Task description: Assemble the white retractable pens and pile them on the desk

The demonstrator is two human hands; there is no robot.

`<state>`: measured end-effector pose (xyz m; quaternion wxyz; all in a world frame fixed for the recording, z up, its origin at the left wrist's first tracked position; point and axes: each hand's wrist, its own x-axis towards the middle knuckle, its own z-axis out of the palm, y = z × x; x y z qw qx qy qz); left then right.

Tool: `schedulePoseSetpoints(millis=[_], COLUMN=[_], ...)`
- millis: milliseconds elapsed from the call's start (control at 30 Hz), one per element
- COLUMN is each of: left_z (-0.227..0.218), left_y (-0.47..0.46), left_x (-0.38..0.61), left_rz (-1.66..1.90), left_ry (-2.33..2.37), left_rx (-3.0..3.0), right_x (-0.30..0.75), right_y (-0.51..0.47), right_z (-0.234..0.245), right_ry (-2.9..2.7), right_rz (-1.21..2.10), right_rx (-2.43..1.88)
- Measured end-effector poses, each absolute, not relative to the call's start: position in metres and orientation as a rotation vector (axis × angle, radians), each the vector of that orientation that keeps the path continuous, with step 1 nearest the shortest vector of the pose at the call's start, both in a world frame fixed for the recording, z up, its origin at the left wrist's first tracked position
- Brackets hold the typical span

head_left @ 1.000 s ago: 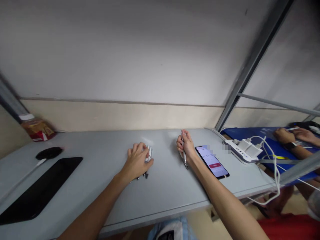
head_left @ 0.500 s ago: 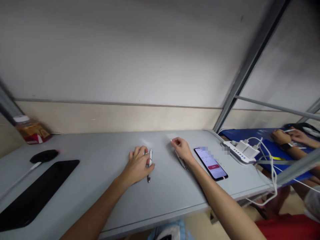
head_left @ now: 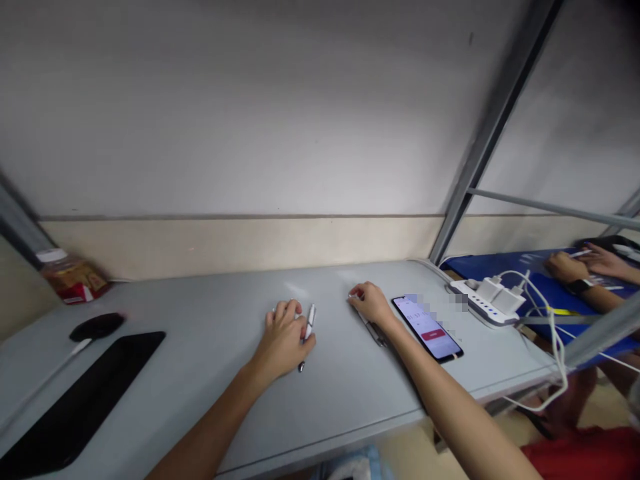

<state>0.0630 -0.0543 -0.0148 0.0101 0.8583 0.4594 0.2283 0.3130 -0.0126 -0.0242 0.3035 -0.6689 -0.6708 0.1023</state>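
My left hand (head_left: 284, 337) is over the middle of the desk with its fingers curled around a white pen (head_left: 311, 320). The pen's dark tip shows below the thumb, close to the desktop. To the right, my right hand (head_left: 371, 303) is closed in a pinch with its fingertips down near the desk surface. What the pinch holds is small and pale, too little of it showing to name. Beside and partly under this hand lies a thin silver pen-like piece (head_left: 374, 332) on the desk.
Right of my right hand lies a lit phone (head_left: 430, 330), then a power strip (head_left: 483, 303) with white plugs and cables. A black tablet-like slab (head_left: 85, 403), a black mouse-shaped object (head_left: 97, 327) and a jar (head_left: 75, 277) stand left. Another person's hands (head_left: 570, 267) are at a blue table.
My right hand has come down from slightly above the desk, its pinched fingertips now near the surface. The left hand keeps the pen, which is tilted slightly more. The view has shifted a little.
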Motion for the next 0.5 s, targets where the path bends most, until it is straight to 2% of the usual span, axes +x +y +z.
schedulePoseSetpoints(millis=[233,367,500], left_z=[-0.009,0.0,0.003], left_y=[-0.05,-0.047,-0.049], left_x=[0.062,0.06,0.058], left_rz=[0.928,1.121,1.128], left_ry=[1.437,1.271,1.181], left_rx=[2.48,2.254,2.129], right_x=[0.314,0.313,0.305], right_y=[-0.016,-0.02,-0.027], right_z=[-0.024,-0.021,-0.011], right_ry=[-1.764,-1.748,-1.748], right_rz=[0.24,0.238,0.218], right_rx=[-1.832,-1.808,-1.612])
